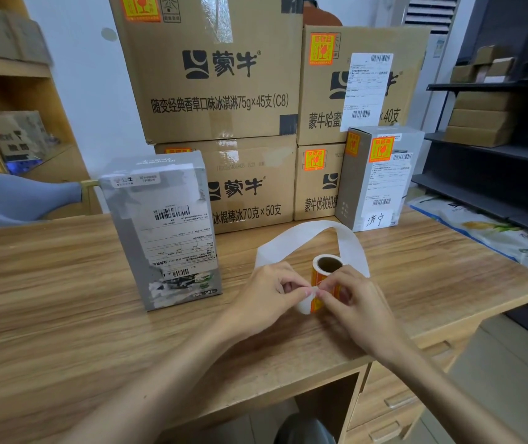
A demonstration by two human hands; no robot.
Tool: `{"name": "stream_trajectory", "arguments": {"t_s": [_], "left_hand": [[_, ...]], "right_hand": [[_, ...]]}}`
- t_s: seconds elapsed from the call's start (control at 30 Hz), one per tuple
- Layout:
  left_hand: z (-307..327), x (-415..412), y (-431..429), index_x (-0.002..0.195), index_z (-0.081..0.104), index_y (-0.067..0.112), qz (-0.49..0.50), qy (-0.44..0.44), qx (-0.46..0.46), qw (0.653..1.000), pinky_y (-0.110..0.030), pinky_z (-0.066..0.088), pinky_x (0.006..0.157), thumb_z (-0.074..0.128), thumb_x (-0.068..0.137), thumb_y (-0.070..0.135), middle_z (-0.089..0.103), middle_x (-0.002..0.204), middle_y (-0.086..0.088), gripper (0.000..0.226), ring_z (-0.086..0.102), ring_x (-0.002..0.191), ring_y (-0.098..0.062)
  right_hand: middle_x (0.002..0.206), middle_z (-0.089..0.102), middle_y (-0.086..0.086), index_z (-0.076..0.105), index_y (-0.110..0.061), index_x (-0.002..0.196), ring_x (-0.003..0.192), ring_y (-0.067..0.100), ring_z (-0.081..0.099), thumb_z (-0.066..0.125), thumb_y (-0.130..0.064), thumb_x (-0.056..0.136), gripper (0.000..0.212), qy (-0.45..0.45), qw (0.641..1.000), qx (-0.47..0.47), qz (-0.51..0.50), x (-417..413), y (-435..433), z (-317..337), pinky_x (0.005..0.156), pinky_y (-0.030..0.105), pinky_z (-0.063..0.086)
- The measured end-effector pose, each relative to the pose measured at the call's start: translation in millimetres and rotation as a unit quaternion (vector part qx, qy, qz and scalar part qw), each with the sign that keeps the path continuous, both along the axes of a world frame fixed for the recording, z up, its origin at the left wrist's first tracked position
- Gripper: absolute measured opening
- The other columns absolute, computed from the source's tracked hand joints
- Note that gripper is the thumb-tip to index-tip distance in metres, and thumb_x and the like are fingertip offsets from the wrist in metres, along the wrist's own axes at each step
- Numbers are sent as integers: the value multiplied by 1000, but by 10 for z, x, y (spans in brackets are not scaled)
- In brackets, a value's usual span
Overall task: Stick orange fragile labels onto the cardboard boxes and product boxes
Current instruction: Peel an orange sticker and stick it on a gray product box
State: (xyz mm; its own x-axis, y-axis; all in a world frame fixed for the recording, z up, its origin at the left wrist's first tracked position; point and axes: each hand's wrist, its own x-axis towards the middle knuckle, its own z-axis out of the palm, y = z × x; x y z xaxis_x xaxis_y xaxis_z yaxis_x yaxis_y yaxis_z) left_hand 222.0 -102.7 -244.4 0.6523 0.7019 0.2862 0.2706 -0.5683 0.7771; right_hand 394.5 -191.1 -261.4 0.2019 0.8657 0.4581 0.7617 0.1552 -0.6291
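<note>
Pinching a label's corner, my left grip (265, 296) and right grip (349, 299) are peeling it off the roll (322, 277) on the desk (63, 299), grey box (166, 232) at ten o'clock.

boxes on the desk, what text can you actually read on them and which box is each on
"蒙牛" and "随变经典香草口味冰淇淋75g×45支(C8)": top left carton.
"蒙牛哈蜜", "×40支": top right carton, middle hidden by a shipping label.
"蒙牛", "冰棍棒冰70克×50支": bottom left carton.
"蒙牛优牧奶": bottom right carton, rest hidden.
"济宁", handwritten: right product box.
Shipping labels, orange fragile stickers, and the grey product box: too small or blurred.
</note>
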Motion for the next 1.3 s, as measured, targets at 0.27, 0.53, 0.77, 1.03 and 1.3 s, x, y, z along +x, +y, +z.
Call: {"name": "stream_trajectory", "arguments": {"t_s": [0.27,0.53,0.77,1.03,1.3], "left_hand": [[-34,5,74,92,82,25,54,-11,6,998,-12,42,67,73,92,18,65,83,12,12,57,77,-3],[-63,11,113,92,82,23,86,0,-3,996,-8,39,66,73,92,20,68,88,8,10,55,77,1],[-68,46,127,90,82,24,104,3,-11,994,-10,40,67,74,91,21,70,90,7,9,61,83,-8],[-30,77,90,90,82,24,110,4,-3,994,-11,39,65,73,92,20,70,89,7,10,57,77,-2],[60,5,14,120,73,30,128,-42,48,990,-18,46,83,74,92,30,60,108,15,28,55,76,-7]], "right_hand": [[89,62,-12,64,-24,78,78,9,55,71,-18,90,15,30,999,16,-5,3,-47,-19,64,15,39],[77,66,-11,69,-24,76,72,11,59,75,-14,87,16,76,997,7,-13,158,-131,-55,62,14,41],[79,69,-15,70,-22,74,73,10,60,74,-11,86,17,114,993,-11,-30,271,-245,-22,65,20,46],[77,68,-5,68,-19,73,78,25,59,70,-4,85,19,162,986,0,-29,370,-354,95,73,40,48],[74,60,-8,62,-22,72,66,18,52,71,-6,84,23,65,993,93,-39,319,-353,249,63,29,42]]}}
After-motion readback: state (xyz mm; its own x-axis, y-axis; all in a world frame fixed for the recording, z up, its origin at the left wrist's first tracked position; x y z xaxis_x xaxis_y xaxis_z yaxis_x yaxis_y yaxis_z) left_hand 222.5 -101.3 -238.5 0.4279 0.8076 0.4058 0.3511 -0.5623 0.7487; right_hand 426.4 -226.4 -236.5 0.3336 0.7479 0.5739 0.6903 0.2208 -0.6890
